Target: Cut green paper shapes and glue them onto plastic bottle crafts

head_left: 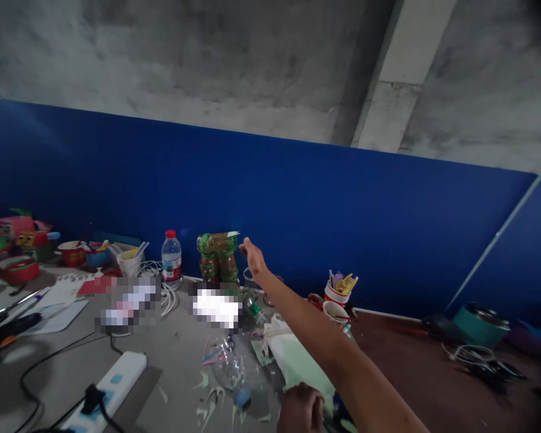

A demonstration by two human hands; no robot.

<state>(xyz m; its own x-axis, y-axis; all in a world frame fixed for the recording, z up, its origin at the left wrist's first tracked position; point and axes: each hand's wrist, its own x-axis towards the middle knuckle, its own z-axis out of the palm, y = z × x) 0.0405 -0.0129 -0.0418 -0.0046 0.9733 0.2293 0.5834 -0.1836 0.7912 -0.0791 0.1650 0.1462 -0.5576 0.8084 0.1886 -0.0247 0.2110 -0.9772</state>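
My right hand (254, 257) reaches forward from the lower right, the arm stretched across the table. Its fingers end just right of a stack of green and brown painted plastic bottles (219, 255); a small gap seems to lie between them. I see nothing held in this hand, and its fingers look partly extended, though small and somewhat blurred. My left hand is out of view. Below the right forearm lie a pale green cloth-like piece (293, 358) and a rounded dark brown object (300, 409) whose kind I cannot make out.
A clear bottle with a red cap (172, 258) stands left of the stack. Nearer lie a clear plastic bottle (229, 367), pale green scraps (214, 397) and a white power strip (110, 391) with cables. Cups of tools (337, 288) stand right, before a blue partition (320, 204).
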